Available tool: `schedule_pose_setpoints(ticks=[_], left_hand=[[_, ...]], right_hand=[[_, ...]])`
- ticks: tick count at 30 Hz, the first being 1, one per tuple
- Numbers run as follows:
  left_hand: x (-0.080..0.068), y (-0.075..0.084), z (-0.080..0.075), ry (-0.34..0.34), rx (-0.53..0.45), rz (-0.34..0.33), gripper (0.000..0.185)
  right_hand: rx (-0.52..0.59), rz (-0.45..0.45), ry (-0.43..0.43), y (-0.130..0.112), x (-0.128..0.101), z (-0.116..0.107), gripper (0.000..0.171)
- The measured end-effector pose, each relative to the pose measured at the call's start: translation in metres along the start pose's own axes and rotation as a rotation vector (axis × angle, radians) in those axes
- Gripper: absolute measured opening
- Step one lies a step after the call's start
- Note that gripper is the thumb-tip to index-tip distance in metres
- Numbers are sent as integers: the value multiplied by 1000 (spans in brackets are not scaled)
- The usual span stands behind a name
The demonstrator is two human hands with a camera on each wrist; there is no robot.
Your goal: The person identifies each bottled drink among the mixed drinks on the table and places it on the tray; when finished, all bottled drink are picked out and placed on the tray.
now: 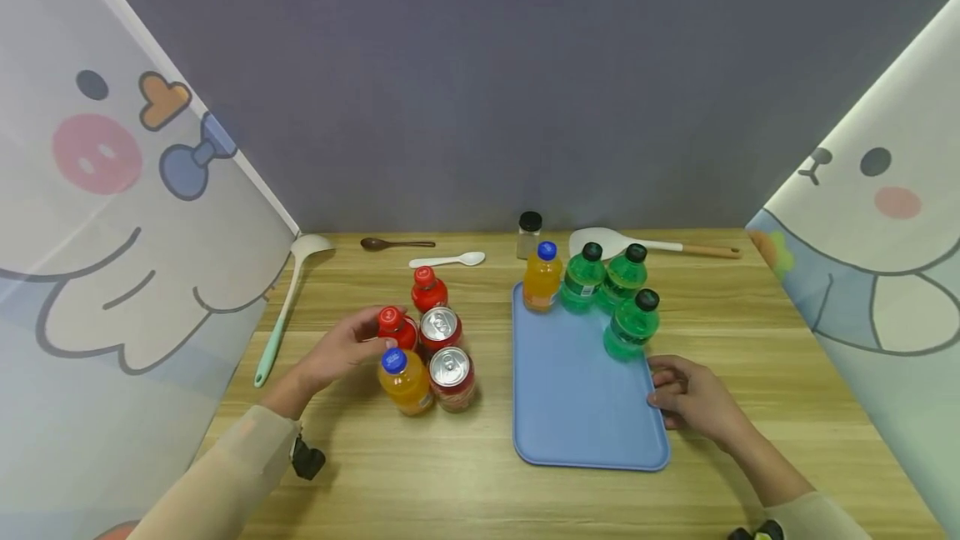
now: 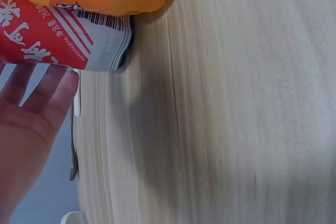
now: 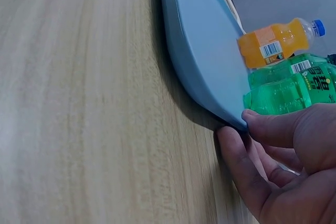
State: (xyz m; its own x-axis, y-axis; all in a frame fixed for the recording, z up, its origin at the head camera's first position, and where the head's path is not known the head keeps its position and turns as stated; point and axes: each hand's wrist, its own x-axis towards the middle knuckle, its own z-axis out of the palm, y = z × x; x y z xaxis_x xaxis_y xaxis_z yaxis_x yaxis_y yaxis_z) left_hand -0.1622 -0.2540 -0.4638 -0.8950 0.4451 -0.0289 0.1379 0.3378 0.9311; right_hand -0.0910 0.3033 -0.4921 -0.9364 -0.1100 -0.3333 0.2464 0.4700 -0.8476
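My left hand point(image 1: 348, 350) grips a red-labelled cola bottle point(image 1: 397, 333) with a red cap, thumb on the near side and fingers round the far side. Close against it stand an orange soda bottle point(image 1: 406, 384) with a blue cap and two red soda cans point(image 1: 453, 380); another red-capped bottle point(image 1: 430, 291) is just behind. My right hand point(image 1: 693, 398) pinches the right rim of a blue tray point(image 1: 581, 415); in the right wrist view the thumb point(image 3: 268, 127) lies on top, fingers beneath. On the tray's far part stand an orange soda bottle point(image 1: 542, 280) and several green soda bottles point(image 1: 632, 330).
A ladle point(image 1: 279, 327) with a green handle lies at the left edge of the wooden table point(image 1: 360, 473). Along the back are a brown spoon point(image 1: 382, 244), a white spoon point(image 1: 447, 260), a black-lidded jar point(image 1: 528, 240) and a white spatula point(image 1: 600, 242). Patterned walls flank both sides.
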Motion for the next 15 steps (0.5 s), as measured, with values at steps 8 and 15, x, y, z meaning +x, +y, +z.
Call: schedule_pose_setpoints(ticks=[8, 15], left_hand=[[1, -2, 2, 77, 45, 30, 45], [0, -4, 2, 117, 20, 22, 41]], right_hand=[[-15, -14, 13, -2, 1, 1, 63], [-12, -22, 15, -3, -1, 2, 62]])
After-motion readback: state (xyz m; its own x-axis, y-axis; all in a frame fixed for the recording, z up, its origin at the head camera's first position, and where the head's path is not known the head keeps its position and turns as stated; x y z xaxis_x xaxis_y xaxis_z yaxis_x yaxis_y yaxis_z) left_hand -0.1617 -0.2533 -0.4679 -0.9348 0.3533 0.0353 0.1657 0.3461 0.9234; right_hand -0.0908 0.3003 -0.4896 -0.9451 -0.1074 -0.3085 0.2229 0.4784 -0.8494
